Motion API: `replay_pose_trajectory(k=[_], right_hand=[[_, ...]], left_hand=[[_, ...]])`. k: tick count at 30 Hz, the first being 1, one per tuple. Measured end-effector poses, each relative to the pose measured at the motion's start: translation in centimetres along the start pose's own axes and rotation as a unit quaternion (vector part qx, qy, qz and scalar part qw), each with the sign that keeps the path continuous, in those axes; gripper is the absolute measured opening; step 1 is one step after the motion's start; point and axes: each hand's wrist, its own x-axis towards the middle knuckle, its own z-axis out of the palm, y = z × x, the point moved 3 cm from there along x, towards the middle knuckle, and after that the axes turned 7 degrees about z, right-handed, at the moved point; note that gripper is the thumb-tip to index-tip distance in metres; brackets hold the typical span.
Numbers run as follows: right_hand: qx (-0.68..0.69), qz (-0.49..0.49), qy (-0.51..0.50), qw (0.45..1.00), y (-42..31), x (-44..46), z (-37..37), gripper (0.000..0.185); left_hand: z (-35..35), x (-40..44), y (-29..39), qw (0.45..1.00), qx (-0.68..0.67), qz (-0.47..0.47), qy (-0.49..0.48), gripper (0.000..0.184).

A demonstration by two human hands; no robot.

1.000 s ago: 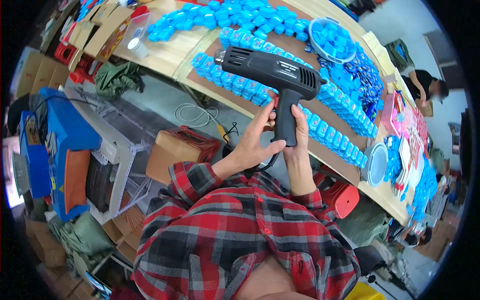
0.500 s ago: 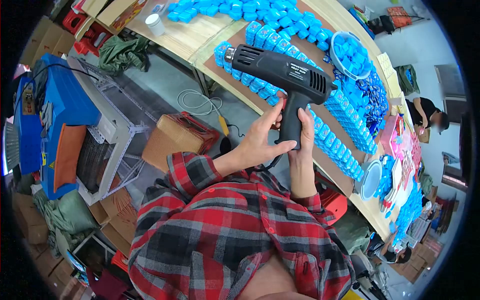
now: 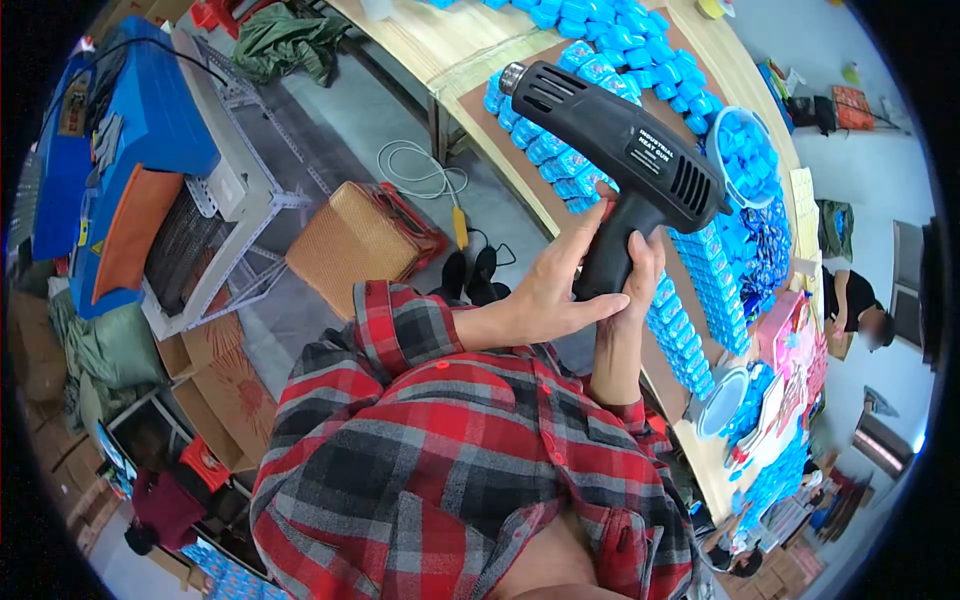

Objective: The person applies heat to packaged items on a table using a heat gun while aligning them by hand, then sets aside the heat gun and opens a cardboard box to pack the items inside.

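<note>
A black heat gun (image 3: 625, 140), marked "Industrial Heat Gun", is held up in front of my chest with its metal nozzle pointing to the upper left. My left hand (image 3: 555, 290) is closed around the left side of the handle, its fingers near the red trigger and its thumb across the lower handle. My right hand (image 3: 637, 285) grips the handle from the right, thumb upward; its other fingers are partly hidden. Beyond the gun, long stacked rows of small blue boxes (image 3: 710, 285) stand on brown board on the table, partly covered by the gun.
Loose blue containers lie on the wooden table (image 3: 450, 35). A blue basin (image 3: 735, 195) holds more, and another tub (image 3: 718, 405) stands near the edge. At left are a woven-topped stool (image 3: 350, 245), a white cable (image 3: 410, 175) and a blue machine (image 3: 145, 170). Other people work farther off.
The view has turned and shifted. The heat gun and both hands now appear farther right, with the nozzle tilted further up. Both hands keep hold of the handle.
</note>
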Motion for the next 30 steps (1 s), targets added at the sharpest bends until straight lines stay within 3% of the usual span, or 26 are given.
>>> replay_pose_trajectory(k=[6, 11, 16, 18, 20, 22, 25, 27, 28, 30], right_hand=[[0.003, 0.073, -0.044, 0.996, -0.2, 0.9, 0.4, 0.046], [0.003, 0.062, -0.08, 0.995, 0.1, 2.1, 0.4, 0.046], [-0.025, 0.072, -0.107, 0.991, -0.6, 3.7, -0.4, 0.047], [-0.046, 0.059, -0.096, 0.993, -0.9, 4.5, -1.1, 0.048], [-0.028, 0.033, -0.095, 0.995, -2.8, 5.1, -0.2, 0.052], [-0.045, 0.032, -0.089, 0.994, -4.3, 6.2, -0.7, 0.056], [-0.055, -0.009, -0.113, 0.992, -6.9, 8.1, -2.0, 0.06], [-0.023, -0.03, -0.15, 0.988, -8.7, 8.7, -1.6, 0.06], [-0.023, -0.03, -0.154, 0.987, -9.2, 8.9, -1.9, 0.06], [0.032, -0.018, -0.185, 0.982, -10.2, 9.4, -2.0, 0.058]], left_hand=[[-0.8, 0.7, -0.2, 0.993, 0.018, -0.112, -0.021, 0.085], [-0.4, 0.7, -0.7, 0.998, 0.039, -0.055, 0.011, 0.089], [0.2, -0.7, -1.9, 0.984, -0.039, 0.016, 0.176, 0.071], [0.8, -2.7, -5.4, 0.99, -0.078, -0.116, -0.005, 0.055], [1.1, -5.6, -9.0, 0.946, -0.117, -0.239, -0.186, 0.042], [0.3, -7.9, -11.4, 0.932, 0.013, -0.236, -0.274, 0.028], [-2.0, -16.1, -20.9, 0.915, 0.186, -0.236, -0.269, 0.033], [-4.7, -21.1, -24.8, 0.886, 0.248, -0.287, -0.266, 0.032], [-6.1, -24.5, -26.5, 0.889, 0.32, -0.254, -0.206, 0.03], [-8.6, -27.6, -26.5, 0.841, 0.362, -0.366, -0.168, 0.031]])
